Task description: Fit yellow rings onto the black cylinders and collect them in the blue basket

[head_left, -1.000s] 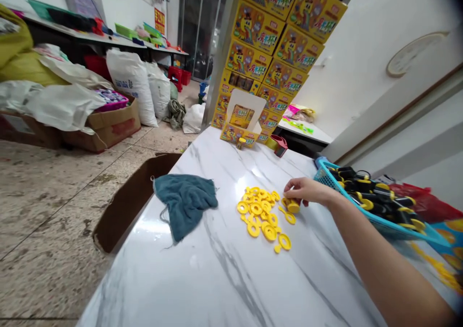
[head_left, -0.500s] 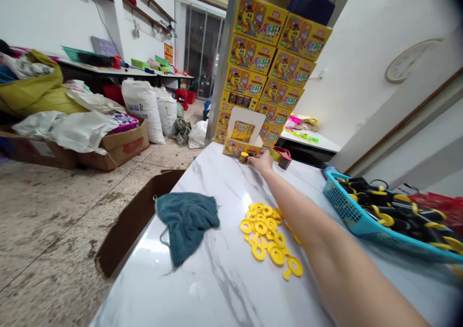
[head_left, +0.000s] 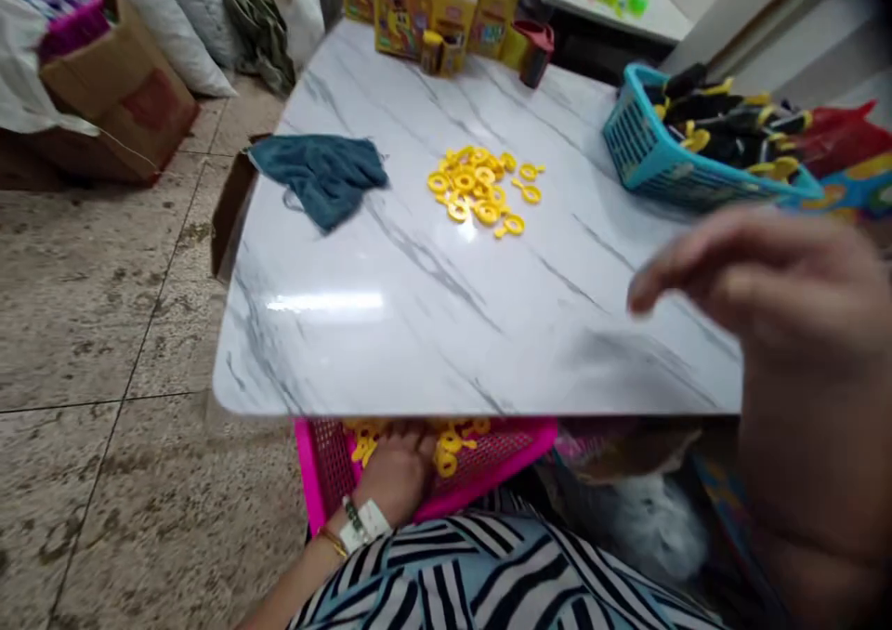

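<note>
My left hand reaches into a pink basket below the table's front edge. It touches yellow plastic rings with tabs; its fingertips are hidden among them and under the edge. Raised over the table's right side, my right hand is blurred, its bent fingers apart from the thumb and nothing visible in it. A loose pile of similar yellow rings lies on the white marbled table. Farther back, a small yellow-capped cup stands before a yellow printed box.
A teal cloth lies at the table's left. At the right stands a blue basket full of black and yellow pieces. A red tape dispenser sits at the back. Cardboard boxes and sacks stand on the floor at left.
My right hand went from beside the ring pile to the small cup by the box, then came back near me, away from the cup. The view tipped down; my left hand and the pink basket appeared.
</note>
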`<action>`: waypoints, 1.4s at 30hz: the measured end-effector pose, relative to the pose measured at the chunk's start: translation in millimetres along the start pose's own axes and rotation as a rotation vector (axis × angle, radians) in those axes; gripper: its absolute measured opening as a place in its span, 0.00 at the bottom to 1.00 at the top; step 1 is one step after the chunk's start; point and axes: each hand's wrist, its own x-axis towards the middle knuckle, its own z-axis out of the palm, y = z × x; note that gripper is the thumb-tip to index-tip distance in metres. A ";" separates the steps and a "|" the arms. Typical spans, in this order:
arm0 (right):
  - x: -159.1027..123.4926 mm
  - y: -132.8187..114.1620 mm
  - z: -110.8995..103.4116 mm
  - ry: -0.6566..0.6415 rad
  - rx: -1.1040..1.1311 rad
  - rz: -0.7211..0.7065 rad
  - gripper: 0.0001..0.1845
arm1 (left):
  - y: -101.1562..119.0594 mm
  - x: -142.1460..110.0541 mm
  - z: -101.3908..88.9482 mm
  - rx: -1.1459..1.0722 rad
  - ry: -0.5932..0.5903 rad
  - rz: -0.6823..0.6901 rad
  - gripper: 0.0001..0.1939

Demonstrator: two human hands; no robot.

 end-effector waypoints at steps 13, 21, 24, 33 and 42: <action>-237.3 105.4 128.4 -0.430 -0.307 0.121 0.08 | 45.5 -20.3 -5.4 -0.017 -0.357 0.403 0.14; -179.9 129.5 132.6 -0.259 -0.726 0.409 0.18 | 56.4 50.2 -14.3 0.424 -0.056 0.290 0.29; -160.7 127.0 153.6 -0.330 -0.710 0.366 0.17 | 50.9 62.5 -12.7 0.546 -0.164 0.187 0.33; -165.4 125.0 141.8 -0.407 -0.461 0.080 0.24 | 20.8 35.4 -44.5 0.303 -0.245 0.146 0.27; -186.0 124.2 129.0 -0.251 -0.356 -0.018 0.16 | 23.5 57.9 -26.3 0.364 -0.192 0.117 0.33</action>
